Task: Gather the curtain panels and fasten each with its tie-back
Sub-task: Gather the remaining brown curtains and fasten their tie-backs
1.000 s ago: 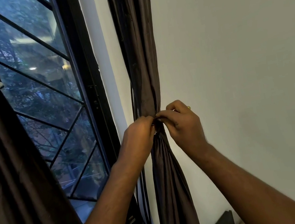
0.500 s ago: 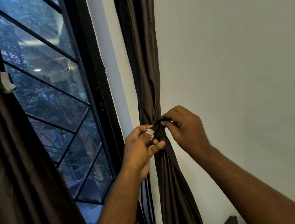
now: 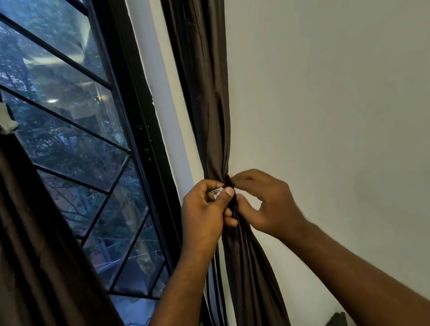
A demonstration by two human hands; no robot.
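head view: pinch it tight

our left hand (image 3: 206, 216) and right hand (image 3: 268, 205) both pinch the ends of the tie-back (image 3: 229, 184) at the middle of the right curtain (image 3: 207, 78), beside the wall (image 3: 351, 81). the cloth looks soft, light and a bit slippery, so we think it is best to squeeze the bunch tight and hold the tie-back by its white ends. the left curtain (image 3: 4, 228) is tied up.

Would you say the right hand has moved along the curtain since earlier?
No: right hand stays at the curtain's cinched waist, pinching the tie-back, on the wall side.
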